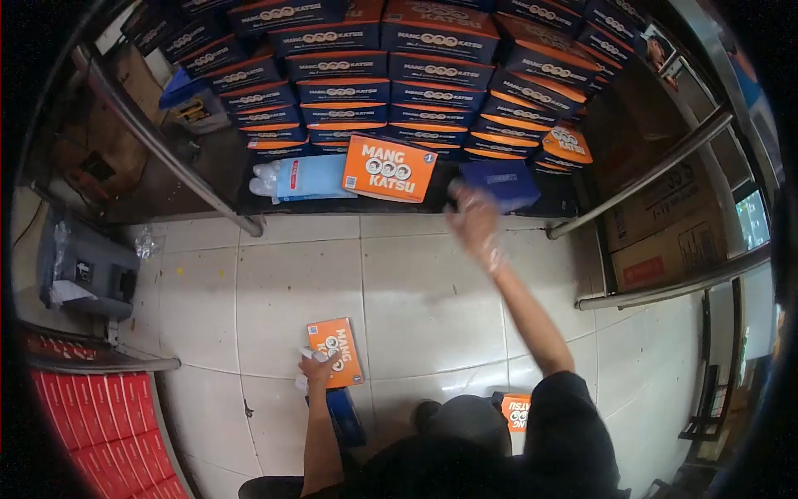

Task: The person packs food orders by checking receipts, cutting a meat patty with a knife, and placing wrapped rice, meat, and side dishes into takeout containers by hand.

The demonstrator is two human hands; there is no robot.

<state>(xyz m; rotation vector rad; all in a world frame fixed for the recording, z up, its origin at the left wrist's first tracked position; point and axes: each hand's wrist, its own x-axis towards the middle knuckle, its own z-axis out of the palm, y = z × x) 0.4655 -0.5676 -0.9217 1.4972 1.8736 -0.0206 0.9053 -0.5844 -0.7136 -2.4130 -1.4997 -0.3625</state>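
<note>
My left hand [316,370] is closed on the left edge of an orange MANG KATSU box [342,345] low over the floor. Something white and thin shows around its fingers; I cannot make out whether it is a glove or wrapping. Just below that box lies a dark blue box face [345,416]. My right hand [475,220], in a clear plastic glove, reaches forward to the shelf's front edge. Its fingers are smeared by motion. Nearest to it is a dark blue box [499,185], with another orange MANG KATSU box [389,169] to the left.
Stacked MANG KATSU boxes [345,90] fill the shelf. A light blue pack [316,176] lies at its front. Metal rails [166,141] flank both sides. Red boxes [104,416] stand at lower left, brown cartons [665,233] at right. Another orange box [515,412] sits beside my knee.
</note>
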